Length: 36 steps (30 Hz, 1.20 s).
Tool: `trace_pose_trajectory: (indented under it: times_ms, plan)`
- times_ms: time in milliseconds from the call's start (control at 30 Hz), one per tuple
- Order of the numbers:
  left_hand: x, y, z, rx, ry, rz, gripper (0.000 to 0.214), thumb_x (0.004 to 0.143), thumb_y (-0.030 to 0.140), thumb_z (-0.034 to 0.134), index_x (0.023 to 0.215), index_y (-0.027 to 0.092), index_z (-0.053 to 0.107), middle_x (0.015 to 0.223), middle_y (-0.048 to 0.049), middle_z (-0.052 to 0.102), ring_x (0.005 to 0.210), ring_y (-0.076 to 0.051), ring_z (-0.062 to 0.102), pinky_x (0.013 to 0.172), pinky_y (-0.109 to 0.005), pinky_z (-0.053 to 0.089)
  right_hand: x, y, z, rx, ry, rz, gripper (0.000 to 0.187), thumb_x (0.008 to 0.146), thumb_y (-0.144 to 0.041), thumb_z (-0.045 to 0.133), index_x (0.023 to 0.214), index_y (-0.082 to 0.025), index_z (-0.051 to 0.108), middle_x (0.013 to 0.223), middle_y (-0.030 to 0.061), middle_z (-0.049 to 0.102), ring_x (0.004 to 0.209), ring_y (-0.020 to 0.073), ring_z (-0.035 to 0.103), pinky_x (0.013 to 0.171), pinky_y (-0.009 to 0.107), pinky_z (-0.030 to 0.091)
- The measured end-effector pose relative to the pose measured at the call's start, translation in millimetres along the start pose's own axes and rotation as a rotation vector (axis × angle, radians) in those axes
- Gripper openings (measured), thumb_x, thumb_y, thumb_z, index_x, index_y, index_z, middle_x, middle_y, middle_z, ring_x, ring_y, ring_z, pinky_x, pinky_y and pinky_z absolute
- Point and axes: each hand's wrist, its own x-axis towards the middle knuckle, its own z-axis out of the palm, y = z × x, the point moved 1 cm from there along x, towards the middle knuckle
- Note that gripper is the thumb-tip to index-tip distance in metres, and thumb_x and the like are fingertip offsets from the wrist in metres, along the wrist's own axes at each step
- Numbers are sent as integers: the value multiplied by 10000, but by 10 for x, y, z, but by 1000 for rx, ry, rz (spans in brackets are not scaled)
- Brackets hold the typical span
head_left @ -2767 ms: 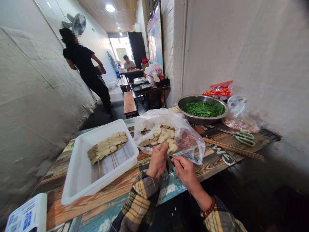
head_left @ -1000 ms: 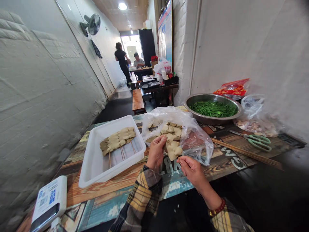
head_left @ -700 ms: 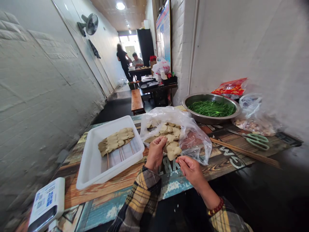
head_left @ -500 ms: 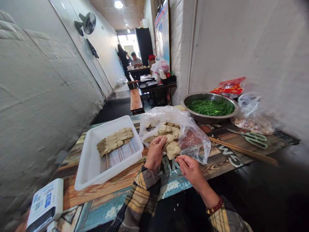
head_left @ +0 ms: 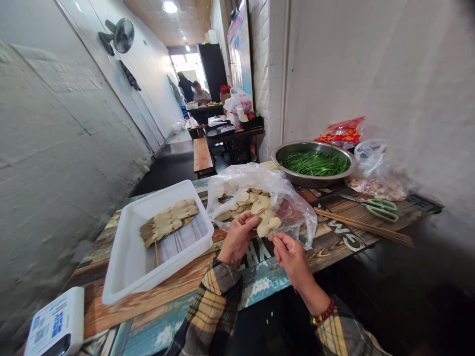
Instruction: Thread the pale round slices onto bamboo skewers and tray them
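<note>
Steady the beige slices (head_left: 269, 226)
Your left hand (head_left: 239, 238) grips their edge; your right hand (head_left: 291, 257) pinches a mostly hidden skewer (head_left: 296, 290); align both.

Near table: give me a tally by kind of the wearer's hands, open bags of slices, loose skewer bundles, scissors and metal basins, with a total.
Hands: 2, the left hand and the right hand
Open bag of slices: 1
Loose skewer bundle: 1
Pair of scissors: 1
Metal basin: 1
Total: 6
</note>
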Motion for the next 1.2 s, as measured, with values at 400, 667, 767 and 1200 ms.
trace_pose_trajectory:
  times_ms: [400, 667, 767, 1200]
  plan:
    - [-16, -118, 103, -32, -91, -68, 267, 644, 335, 811, 771, 123, 708, 693, -38, 684, 584, -110, 588, 575, -221, 455, -4, 27, 13, -128, -46, -63, 394, 886, -514, 510, 911, -146, 648, 441, -78, 423, 378, 76, 349, 367, 184, 246]
    - [-51, -123, 151, -30, -28, -12, 243, 637, 324, 815, 716, 122, 707, 662, -30, 683, 581, -107, 587, 584, -210, 444, -14, -20, 34, -198, -36, -82, 404, 890, -513, 497, 878, -139, 650, 434, -74, 427, 369, 74, 346, 365, 186, 255]
    - [-51, -133, 152, -22, -26, -2, 241, 638, 321, 814, 709, 117, 709, 657, -36, 685, 578, -109, 585, 584, -213, 440, -15, -2, 27, -194, -32, -89, 392, 890, -503, 501, 865, -141, 646, 435, -74, 426, 370, 73, 346, 362, 186, 250]
    - [-69, -191, 170, 87, -107, 2, 282, 703, 390, 756, 715, 113, 704, 621, -30, 644, 535, -96, 534, 551, -211, 407, 11, 57, 13, -123, -10, -62, 384, 881, -512, 518, 851, -144, 625, 430, -79, 425, 368, 65, 330, 371, 186, 235]
